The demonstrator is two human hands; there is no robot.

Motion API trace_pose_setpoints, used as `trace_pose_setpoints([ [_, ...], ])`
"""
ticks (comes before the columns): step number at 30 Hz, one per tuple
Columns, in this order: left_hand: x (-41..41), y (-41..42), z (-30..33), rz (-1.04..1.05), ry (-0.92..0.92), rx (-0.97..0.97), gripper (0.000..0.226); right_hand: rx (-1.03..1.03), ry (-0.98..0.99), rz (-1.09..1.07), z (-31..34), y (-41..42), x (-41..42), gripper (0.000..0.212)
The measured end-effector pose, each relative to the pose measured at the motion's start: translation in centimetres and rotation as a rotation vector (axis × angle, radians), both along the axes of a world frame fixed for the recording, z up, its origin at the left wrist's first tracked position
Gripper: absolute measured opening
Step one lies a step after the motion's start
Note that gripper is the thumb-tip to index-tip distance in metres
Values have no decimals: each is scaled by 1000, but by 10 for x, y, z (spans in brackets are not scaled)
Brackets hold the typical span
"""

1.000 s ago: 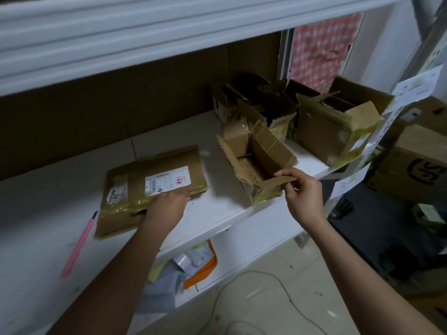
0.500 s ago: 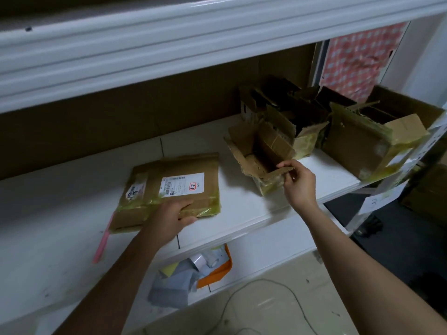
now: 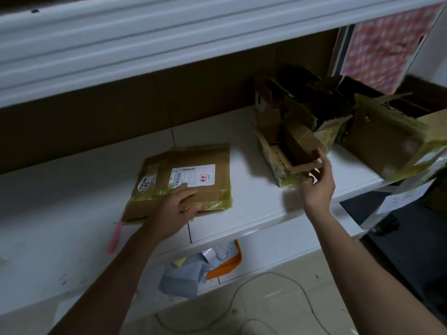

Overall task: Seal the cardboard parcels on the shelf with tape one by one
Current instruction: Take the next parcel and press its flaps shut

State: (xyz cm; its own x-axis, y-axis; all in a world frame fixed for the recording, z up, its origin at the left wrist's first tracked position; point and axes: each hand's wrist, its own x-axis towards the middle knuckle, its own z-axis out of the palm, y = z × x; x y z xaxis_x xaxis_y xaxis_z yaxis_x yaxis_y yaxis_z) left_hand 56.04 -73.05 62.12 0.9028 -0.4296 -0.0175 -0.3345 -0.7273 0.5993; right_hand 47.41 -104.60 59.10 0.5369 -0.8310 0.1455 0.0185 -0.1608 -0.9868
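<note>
A flat taped cardboard parcel (image 3: 193, 165) with a white label lies on the white shelf (image 3: 254, 204). My left hand (image 3: 175, 209) holds its near edge, fingers on top and thumb at the edge. To the right stands a small open box (image 3: 285, 165) with torn flaps. My right hand (image 3: 318, 187) pinches its front flap between thumb and fingers.
Several open cardboard boxes (image 3: 312, 110) crowd the back right, and a larger one (image 3: 387, 146) sits at the shelf's right end. A pink pen (image 3: 115, 234) pokes out beside the flat parcel. Tape rolls lie in an orange tray (image 3: 229, 262) on the shelf below. The upper shelf (image 3: 169, 44) hangs overhead.
My left hand slid the flat parcel a little to the left, over the pen's tip. My right hand stayed at the open box's front flap. My view turned left.
</note>
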Motion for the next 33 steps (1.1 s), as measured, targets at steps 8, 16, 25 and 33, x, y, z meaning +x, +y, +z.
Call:
trace_pose_setpoints([
  [8, 13, 17, 20, 178, -138, 8, 39, 1, -40, -317, 14, 22, -7, 55],
  [16, 41, 55, 13, 445, 133, 51, 54, -29, 360, 503, 10, 130, 3, 48],
  [25, 46, 96, 22, 505, 369, -483, 26, -215, 304, 519, 46, 162, 36, 45],
  [33, 53, 145, 30, 497, 165, -666, 35, -90, 141, 429, 55, 213, 52, 21],
])
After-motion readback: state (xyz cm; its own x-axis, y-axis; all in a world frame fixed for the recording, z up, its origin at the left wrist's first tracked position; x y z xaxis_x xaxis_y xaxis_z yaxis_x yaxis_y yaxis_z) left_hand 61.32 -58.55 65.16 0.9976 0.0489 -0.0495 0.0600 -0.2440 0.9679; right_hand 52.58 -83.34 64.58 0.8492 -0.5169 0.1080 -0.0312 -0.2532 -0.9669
